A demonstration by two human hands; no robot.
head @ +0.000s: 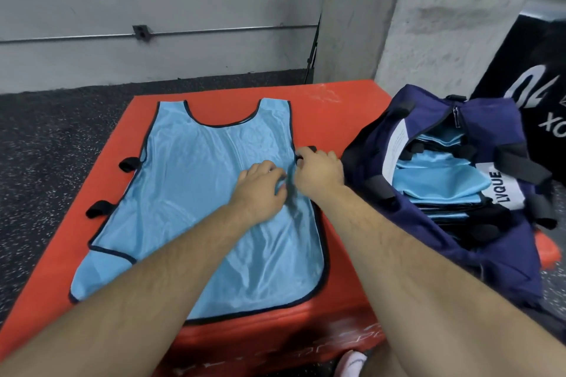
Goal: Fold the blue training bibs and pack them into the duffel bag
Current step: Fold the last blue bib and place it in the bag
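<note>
A light blue training bib (196, 193) with dark edging lies spread flat on a red padded box (352, 107), neck opening at the far end, hem at the near edge. Two black side straps (113, 184) stick out from its left edge onto the red surface. Both hands meet at the bib's right edge, about halfway along its length. The left hand (260, 185) rests on the fabric with fingers curled down, seemingly bunching a little cloth under the fingertips, though how firmly it grips I cannot tell. The right hand (318, 171) sits just beside it, fingers closed in a pinch on a black strap (307, 150) at that edge; the cloth wrinkles between the two hands.

To the right, touching the box's right side, a navy duffel bag (477, 242) stands unzipped and gaping. Inside it folded blue bibs (438, 184) lie stacked in layers, black trim showing between them. A white panel with dark lettering (499, 190) runs along the bag's far lip. Speckled dark flooring (55, 138) surrounds the box on the left
</note>
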